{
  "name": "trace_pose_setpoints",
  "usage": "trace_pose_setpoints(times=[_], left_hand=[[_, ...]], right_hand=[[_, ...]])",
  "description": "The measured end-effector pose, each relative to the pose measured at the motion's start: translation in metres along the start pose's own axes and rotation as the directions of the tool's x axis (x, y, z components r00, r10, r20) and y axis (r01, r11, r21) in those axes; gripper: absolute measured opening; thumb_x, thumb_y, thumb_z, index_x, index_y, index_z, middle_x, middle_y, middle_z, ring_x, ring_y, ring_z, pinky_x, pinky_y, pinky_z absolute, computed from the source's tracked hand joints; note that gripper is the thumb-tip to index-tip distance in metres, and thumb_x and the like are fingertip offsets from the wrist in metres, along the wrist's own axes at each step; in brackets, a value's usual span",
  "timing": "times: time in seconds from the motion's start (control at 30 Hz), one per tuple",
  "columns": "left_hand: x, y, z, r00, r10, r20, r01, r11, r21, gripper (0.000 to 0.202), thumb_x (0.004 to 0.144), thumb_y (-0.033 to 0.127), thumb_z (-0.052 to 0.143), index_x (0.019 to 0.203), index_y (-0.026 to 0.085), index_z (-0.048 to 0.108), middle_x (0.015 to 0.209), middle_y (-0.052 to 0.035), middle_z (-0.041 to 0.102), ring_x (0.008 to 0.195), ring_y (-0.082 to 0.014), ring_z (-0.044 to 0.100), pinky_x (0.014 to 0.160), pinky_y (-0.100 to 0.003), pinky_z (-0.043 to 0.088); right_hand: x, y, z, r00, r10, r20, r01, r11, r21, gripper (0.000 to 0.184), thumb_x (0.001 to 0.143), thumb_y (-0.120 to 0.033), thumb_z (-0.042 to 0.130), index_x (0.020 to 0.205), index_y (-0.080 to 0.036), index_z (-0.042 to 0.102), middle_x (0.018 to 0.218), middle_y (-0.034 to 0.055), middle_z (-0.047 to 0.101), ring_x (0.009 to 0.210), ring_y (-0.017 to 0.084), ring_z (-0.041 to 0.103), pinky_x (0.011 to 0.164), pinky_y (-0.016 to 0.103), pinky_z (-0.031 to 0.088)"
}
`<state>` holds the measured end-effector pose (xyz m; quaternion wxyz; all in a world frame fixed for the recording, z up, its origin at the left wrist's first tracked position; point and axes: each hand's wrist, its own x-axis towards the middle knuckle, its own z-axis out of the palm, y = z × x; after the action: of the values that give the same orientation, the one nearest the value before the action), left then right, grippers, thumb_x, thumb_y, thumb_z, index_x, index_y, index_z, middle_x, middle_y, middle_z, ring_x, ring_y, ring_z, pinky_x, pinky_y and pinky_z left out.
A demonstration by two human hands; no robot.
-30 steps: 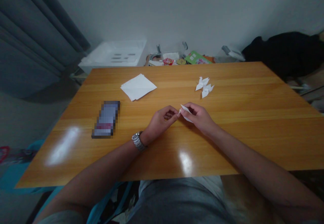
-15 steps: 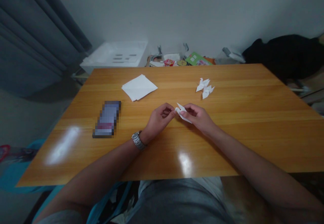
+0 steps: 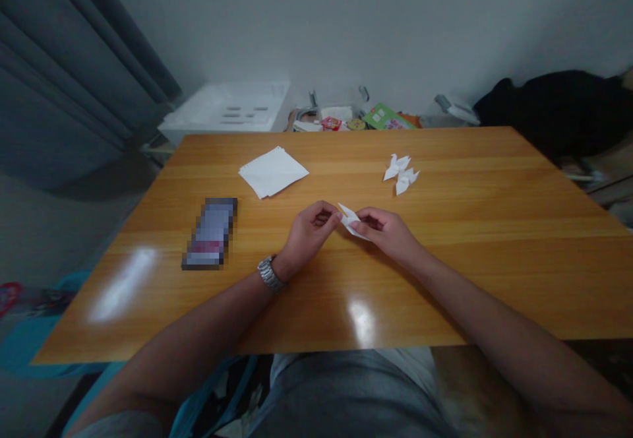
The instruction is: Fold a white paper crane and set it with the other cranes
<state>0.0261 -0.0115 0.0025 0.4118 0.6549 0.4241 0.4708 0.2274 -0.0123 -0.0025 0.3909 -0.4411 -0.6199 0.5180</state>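
Observation:
Between my hands is a small folded white paper figure [image 3: 350, 217] with a pointed tip sticking up, held just over the table. My right hand [image 3: 383, 225] grips its body between thumb and fingers. At its left end my left hand [image 3: 316, 222] pinches a narrow point, which the thumb and forefinger mostly cover. Two finished-looking paper cranes [image 3: 406, 181] lie close together beyond my right hand. A stack of white paper sheets [image 3: 273, 173] rests farther back on the left.
The wooden table [image 3: 469, 240] carries a phone with a blurred screen [image 3: 211, 233] at the left. Behind its far edge are a white foam tray [image 3: 232, 105], a green booklet [image 3: 388, 116] and other clutter. A blue chair [image 3: 34, 339] stands at lower left.
The paper figure has turned and shifted slightly left, its upright tip leaning farther left. My left fingers now cover more of its left end. The cranes and sheets stay put.

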Motion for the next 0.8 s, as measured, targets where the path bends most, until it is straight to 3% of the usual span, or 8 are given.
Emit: trace_pose_setpoints(times=[0.27,0.57,0.8], left_hand=[[-0.0008,-0.0009,0.0001,0.999,0.035,0.01,-0.036,0.993,0.113,0.023,0.096,0.038,0.061,0.09,0.017,0.064,0.084,-0.0035,0.069,0.075,-0.0132,0.064,0.069,-0.024,0.054],[-0.0017,0.0023,0.0021,1.0,-0.017,-0.024,0.018,0.999,0.036,0.026,0.092,0.043,0.067,0.089,0.017,0.065,0.085,-0.0038,0.07,0.074,-0.0133,0.065,0.068,-0.024,0.054],[-0.004,-0.0015,0.0053,0.997,-0.023,0.07,0.021,0.999,0.037,0.028,0.089,0.043,0.071,0.095,0.017,0.064,0.089,-0.0039,0.073,0.076,-0.0128,0.068,0.067,-0.023,0.055]], right_hand=[[0.0019,0.0019,-0.0039,0.998,0.024,-0.052,-0.029,0.995,-0.091,0.033,0.082,-0.05,0.074,0.089,-0.018,0.075,0.083,0.0039,0.075,0.071,0.018,0.064,0.067,0.03,0.048],[0.0015,0.0025,-0.0018,0.994,0.026,-0.109,-0.025,1.0,0.005,0.033,0.079,-0.052,0.078,0.087,-0.02,0.077,0.083,0.0033,0.075,0.073,0.019,0.064,0.069,0.031,0.05],[0.0021,0.0031,0.0005,0.986,-0.04,-0.16,0.048,0.998,0.049,0.027,0.079,-0.046,0.08,0.088,-0.021,0.076,0.088,0.0035,0.076,0.08,0.019,0.066,0.077,0.032,0.051]])
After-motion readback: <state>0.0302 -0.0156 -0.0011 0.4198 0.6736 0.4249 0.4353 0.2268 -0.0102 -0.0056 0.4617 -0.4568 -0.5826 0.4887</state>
